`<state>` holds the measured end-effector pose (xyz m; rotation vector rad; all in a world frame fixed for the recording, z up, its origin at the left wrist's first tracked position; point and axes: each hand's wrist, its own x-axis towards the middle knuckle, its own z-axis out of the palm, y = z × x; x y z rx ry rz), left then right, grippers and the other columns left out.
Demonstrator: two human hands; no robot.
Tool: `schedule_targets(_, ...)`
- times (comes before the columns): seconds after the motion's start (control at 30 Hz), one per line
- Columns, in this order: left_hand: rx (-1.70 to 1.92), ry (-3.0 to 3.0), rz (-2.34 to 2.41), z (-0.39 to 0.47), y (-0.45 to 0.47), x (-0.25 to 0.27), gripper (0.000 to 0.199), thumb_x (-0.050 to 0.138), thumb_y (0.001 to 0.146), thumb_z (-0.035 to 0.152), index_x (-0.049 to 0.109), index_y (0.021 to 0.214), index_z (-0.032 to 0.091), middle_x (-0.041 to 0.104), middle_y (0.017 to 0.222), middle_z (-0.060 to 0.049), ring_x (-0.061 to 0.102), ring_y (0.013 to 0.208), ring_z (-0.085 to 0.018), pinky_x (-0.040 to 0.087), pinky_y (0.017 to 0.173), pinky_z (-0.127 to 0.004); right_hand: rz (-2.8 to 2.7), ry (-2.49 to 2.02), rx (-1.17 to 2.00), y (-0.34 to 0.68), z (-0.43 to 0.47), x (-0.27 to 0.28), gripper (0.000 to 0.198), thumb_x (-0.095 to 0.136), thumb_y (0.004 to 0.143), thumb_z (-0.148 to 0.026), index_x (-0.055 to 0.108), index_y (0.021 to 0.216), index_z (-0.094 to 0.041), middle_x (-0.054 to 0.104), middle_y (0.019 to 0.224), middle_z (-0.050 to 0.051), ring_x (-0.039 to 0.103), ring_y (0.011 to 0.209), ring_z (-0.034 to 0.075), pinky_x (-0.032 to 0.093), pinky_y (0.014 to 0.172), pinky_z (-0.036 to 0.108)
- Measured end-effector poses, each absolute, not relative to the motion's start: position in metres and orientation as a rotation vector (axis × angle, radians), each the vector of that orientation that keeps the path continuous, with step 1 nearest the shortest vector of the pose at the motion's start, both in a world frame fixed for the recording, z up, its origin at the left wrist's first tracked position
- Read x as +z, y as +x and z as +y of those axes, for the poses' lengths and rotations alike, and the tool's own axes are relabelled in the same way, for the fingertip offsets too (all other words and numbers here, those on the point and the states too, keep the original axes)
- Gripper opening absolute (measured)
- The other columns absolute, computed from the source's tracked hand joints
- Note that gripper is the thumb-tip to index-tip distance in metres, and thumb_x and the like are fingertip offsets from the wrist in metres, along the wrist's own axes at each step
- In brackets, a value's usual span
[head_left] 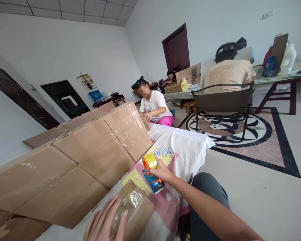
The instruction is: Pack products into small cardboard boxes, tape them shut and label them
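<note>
My right hand [162, 170] grips a tape dispenser [154, 182], blue with orange parts, carrying a roll of yellowish tape [150, 161]. The dispenser is at the cloth, just beyond a small cardboard box [137, 214]. Shiny clear tape covers part of that box's top. Spread over the near left side of the box is my left hand [107, 221], its fingers apart and resting on the taped surface. The lower part of this hand is cut off by the frame's bottom edge.
Stacked cardboard boxes [90, 147] form a wall on the left. A patterned cloth [190, 147] covers the work surface. Beyond it, a person in a white shirt [155, 107] handles a box. Another person sits in a folding chair [223, 100] at a long table, back turned.
</note>
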<state>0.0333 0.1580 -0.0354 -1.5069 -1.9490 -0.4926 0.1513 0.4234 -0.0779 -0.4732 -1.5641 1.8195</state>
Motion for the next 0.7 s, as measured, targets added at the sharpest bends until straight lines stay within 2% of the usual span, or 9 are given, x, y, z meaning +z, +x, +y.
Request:
schedule_targets(0.1, -0.666, -1.569, -2.122, 0.21, 0.052, -0.012, 0.057, 0.055, 0.094, 0.049, 0.041, 0.147, 0.032, 0.061, 0.145, -0.006, 0.061, 0.128, -0.027, 0.05, 0.099, -0.044, -1.547, -0.288, 1.969, 0.165, 0.411, -0.069, 0.045, 0.077, 0.069, -0.03, 0.058, 0.107, -0.018, 0.073, 0.079, 0.002, 0.069, 0.067, 0.018, 0.054, 0.06, 0.027)
schedule_targets(0.17, -0.692, -1.689, -2.351, 0.244, 0.066, 0.0, 0.067, 0.051, 0.096, 0.052, 0.028, 0.155, 0.032, 0.048, 0.157, -0.007, 0.048, 0.142, -0.028, 0.047, 0.105, -0.049, -1.498, -0.152, 2.016, 0.171, 0.407, -0.065, 0.046, 0.082, 0.067, -0.03, 0.062, 0.106, -0.017, 0.073, 0.081, 0.002, 0.068, 0.07, 0.017, 0.053, 0.061, 0.025)
schedule_targets(0.27, -0.636, -1.748, -2.54, 0.281, 0.082, 0.006, 0.081, 0.06, 0.09, 0.052, 0.023, 0.158, 0.029, 0.039, 0.162, -0.011, 0.039, 0.148, -0.034, 0.037, 0.111, -0.062, -1.39, -0.068, 2.101, 0.176, 0.411, -0.062, 0.047, 0.086, 0.066, -0.036, 0.063, 0.103, -0.016, 0.071, 0.076, 0.001, 0.065, 0.066, 0.015, 0.052, 0.061, 0.025)
schedule_targets(0.33, -0.657, -1.745, -2.548, 0.292, 0.085, 0.004, 0.084, 0.063, 0.087, 0.051, 0.023, 0.158, 0.029, 0.036, 0.164, -0.012, 0.036, 0.149, -0.036, 0.034, 0.112, -0.064, -1.361, -0.044, 2.178, 0.18, 0.418, -0.061, 0.05, 0.087, 0.066, -0.041, 0.063, 0.102, -0.016, 0.07, 0.073, 0.001, 0.065, 0.063, 0.015, 0.052, 0.061, 0.026)
schedule_targets(0.47, -0.96, -1.875, -2.477, 0.299, 0.08, -0.007, 0.084, 0.061, 0.089, 0.053, 0.022, 0.16, 0.028, 0.035, 0.164, -0.012, 0.033, 0.151, -0.032, 0.03, 0.119, -0.057, -1.344, -0.039, 2.132, 0.194, 0.43, -0.062, 0.056, 0.076, 0.075, -0.063, 0.064, 0.108, -0.019, 0.071, 0.085, 0.005, 0.069, 0.077, 0.02, 0.056, 0.071, 0.031)
schedule_targets(0.6, -1.226, -2.011, -2.416, 0.299, 0.083, -0.017, 0.087, 0.064, 0.089, 0.046, 0.018, 0.161, 0.028, 0.034, 0.165, -0.012, 0.03, 0.153, -0.029, 0.03, 0.122, -0.049, -1.451, -0.105, 2.036, 0.204, 0.427, -0.063, 0.066, 0.053, 0.082, -0.081, 0.067, 0.109, -0.022, 0.07, 0.083, 0.006, 0.07, 0.085, 0.026, 0.058, 0.074, 0.038)
schedule_targets(0.63, -1.255, -1.965, -2.422, 0.299, 0.087, -0.02, 0.084, 0.063, 0.09, 0.046, 0.02, 0.16, 0.027, 0.037, 0.163, -0.012, 0.033, 0.151, -0.029, 0.033, 0.12, -0.049, -1.447, -0.141, 1.985, 0.205, 0.426, -0.063, 0.067, 0.049, 0.084, -0.082, 0.068, 0.108, -0.023, 0.07, 0.082, 0.007, 0.07, 0.085, 0.026, 0.058, 0.075, 0.039)
schedule_targets(0.7, -1.308, -1.753, -2.388, 0.299, 0.101, -0.026, 0.068, 0.06, 0.091, 0.046, 0.039, 0.152, 0.024, 0.051, 0.151, -0.014, 0.045, 0.142, -0.03, 0.041, 0.114, -0.049, -1.38, -0.219, 1.869, 0.204, 0.424, -0.062, 0.066, 0.043, 0.089, -0.08, 0.07, 0.104, -0.023, 0.069, 0.079, 0.007, 0.069, 0.084, 0.026, 0.058, 0.077, 0.04)
